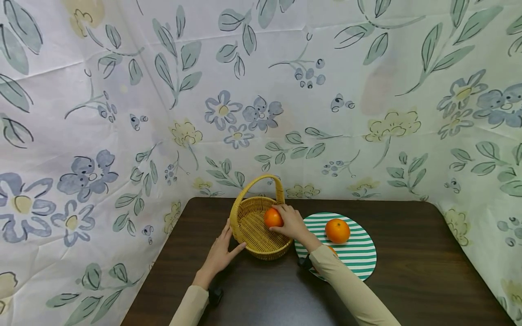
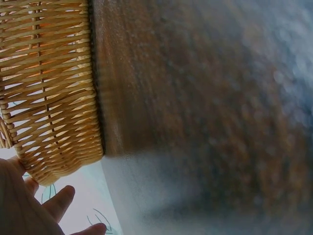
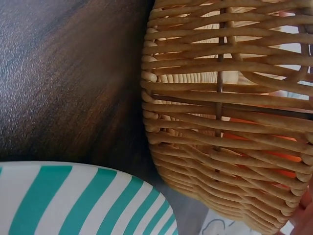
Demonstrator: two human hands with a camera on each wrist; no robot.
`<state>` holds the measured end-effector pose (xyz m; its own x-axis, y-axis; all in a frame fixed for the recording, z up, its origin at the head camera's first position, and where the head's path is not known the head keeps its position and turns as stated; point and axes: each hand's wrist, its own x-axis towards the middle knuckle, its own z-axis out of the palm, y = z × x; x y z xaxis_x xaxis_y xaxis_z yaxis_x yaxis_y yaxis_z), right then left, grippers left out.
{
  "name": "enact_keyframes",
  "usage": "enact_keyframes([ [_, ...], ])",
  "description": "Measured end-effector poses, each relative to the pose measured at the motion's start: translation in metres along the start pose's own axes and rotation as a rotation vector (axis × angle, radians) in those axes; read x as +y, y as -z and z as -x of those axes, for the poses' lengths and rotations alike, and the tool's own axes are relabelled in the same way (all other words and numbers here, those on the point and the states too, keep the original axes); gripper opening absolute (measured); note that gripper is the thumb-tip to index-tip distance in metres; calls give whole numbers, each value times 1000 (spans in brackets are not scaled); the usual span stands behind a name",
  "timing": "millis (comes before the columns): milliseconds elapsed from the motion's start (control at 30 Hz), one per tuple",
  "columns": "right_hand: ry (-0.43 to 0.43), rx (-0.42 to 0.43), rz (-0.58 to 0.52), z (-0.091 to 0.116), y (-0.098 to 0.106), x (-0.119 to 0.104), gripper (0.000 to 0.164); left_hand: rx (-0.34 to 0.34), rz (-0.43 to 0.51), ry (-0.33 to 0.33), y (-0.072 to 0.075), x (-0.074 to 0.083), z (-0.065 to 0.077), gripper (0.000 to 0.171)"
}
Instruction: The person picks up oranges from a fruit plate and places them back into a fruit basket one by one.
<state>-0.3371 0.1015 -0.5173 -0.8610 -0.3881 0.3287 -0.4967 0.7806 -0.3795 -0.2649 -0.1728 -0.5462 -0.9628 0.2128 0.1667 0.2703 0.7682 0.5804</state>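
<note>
A yellow wicker basket [image 1: 265,251] with a tall arched handle stands near the back of the table. My right hand [image 1: 291,222] reaches over its right rim and grips an orange [image 1: 272,217] inside it. Through the weave, the right wrist view shows orange patches of the fruit [image 3: 264,129]. Against the basket's left side rests my left hand [image 1: 222,253], fingers extended and thumb pointing toward the front rim. In the left wrist view, the fingers [image 2: 61,203] are spread beside the wicker wall [image 2: 54,98].
Right of the basket lies a round plate [image 1: 360,253] with green and white stripes. One orange [image 1: 337,231] sits on it; another is mostly hidden by my right sleeve [image 1: 346,280]. The dark wooden table [image 1: 416,253] meets a floral cloth [image 1: 302,113] behind.
</note>
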Motion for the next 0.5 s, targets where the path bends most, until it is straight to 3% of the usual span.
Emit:
enact_keyframes([
  [500,41,34,51,0,-3,0,75,5,-7,7,0,2,0,82],
])
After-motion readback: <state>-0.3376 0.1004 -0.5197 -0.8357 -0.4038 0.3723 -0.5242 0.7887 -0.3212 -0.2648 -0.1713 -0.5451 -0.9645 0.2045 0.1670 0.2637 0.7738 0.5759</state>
